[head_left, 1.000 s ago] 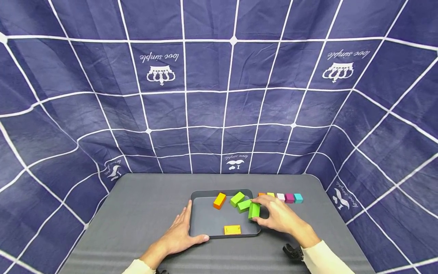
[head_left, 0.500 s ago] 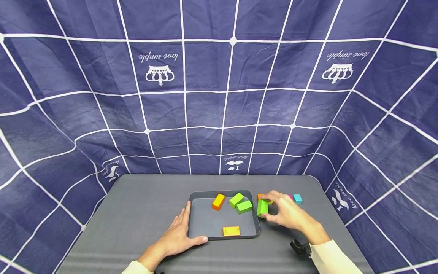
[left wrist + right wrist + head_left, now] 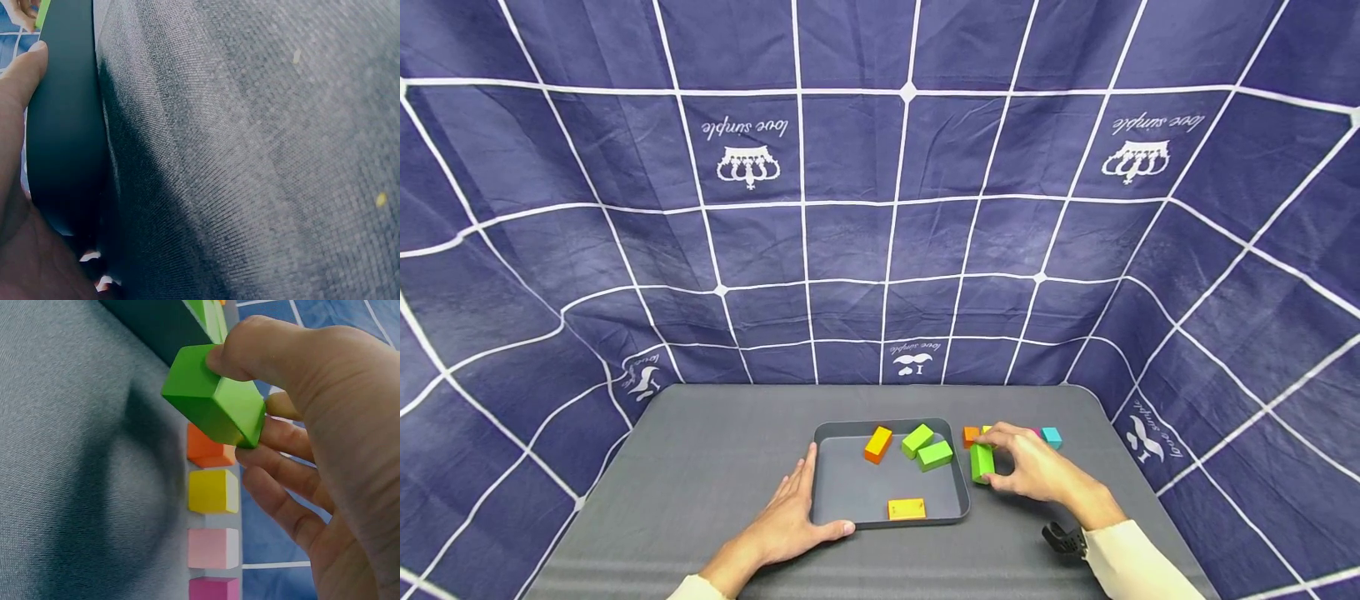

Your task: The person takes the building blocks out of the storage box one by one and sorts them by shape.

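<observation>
Left end of bench: left hand (image 3: 793, 508) lies along the tray's side wall, fingers straight, thumb spread away to the near rim. A good brace, I judge: light sideways pressure would steady the tray without tipping it.

Grey tray (image 3: 857, 483): flat on the table. Inside, left to right: orange block (image 3: 878, 445) towards the far side; yellow block (image 3: 907, 509) by the near rim; green block (image 3: 917, 442) and second green block (image 3: 935, 455) set at an angle, touching or nearly so.

Right of tray, outside it: held green block (image 3: 981, 463), long axis pointing away from the person. Right hand (image 3: 1033, 467) is clamped on it, thumb at the near end, fingertips at the far. Seems just off the table; contact not certain. Advice: firm, even pinch across both ends, block level, fingertips clear of the neighbours.

Beyond, a spaced row: orange cube (image 3: 206, 444), yellow cube (image 3: 211, 491), pink cube (image 3: 209, 548), magenta cube (image 3: 214, 589), teal cube (image 3: 1051, 437). Main risk, my estimate: far fingers nudging the orange or yellow one.
</observation>
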Available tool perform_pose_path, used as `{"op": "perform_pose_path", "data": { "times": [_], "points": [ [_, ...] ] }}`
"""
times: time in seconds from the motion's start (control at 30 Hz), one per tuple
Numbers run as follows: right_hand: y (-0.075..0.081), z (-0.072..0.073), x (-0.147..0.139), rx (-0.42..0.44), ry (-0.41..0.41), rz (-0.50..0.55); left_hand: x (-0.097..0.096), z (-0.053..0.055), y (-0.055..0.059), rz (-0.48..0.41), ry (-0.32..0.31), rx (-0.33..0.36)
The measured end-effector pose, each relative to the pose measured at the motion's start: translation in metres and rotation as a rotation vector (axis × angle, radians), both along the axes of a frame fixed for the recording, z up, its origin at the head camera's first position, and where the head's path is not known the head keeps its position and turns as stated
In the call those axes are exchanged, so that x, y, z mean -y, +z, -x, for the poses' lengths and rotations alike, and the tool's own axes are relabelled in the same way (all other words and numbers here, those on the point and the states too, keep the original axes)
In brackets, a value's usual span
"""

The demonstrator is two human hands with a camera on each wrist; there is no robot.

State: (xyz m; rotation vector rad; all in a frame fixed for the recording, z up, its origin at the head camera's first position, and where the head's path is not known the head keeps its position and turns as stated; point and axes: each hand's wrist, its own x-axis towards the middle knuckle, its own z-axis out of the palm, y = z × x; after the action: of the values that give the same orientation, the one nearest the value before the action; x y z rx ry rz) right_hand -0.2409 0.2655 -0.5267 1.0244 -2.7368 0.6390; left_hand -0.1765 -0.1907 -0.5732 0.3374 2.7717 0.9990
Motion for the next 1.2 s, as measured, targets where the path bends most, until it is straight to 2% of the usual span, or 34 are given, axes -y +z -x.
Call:
{"op": "perform_pose_path", "data": {
  "times": [0.43, 0.67, 0.97, 1.2],
  "points": [
    [-0.017, 0.007, 0.002, -0.012, -0.008, -0.071, 0.001, 0.003, 0.005, 0.007, -0.003, 0.014],
    [-0.024, 0.006, 0.0, -0.038, 0.015, -0.054, -0.002, 0.003, 0.005, 0.013, -0.003, 0.009],
    [-0.026, 0.005, -0.002, -0.014, 0.006, -0.058, -0.004, 0.002, 0.006, 0.008, 0.0, 0.003],
    [-0.024, 0.006, -0.001, 0.01, 0.005, -0.052, -0.003, 0.002, 0.004, 0.015, 0.01, 0.03]
  ]
}}
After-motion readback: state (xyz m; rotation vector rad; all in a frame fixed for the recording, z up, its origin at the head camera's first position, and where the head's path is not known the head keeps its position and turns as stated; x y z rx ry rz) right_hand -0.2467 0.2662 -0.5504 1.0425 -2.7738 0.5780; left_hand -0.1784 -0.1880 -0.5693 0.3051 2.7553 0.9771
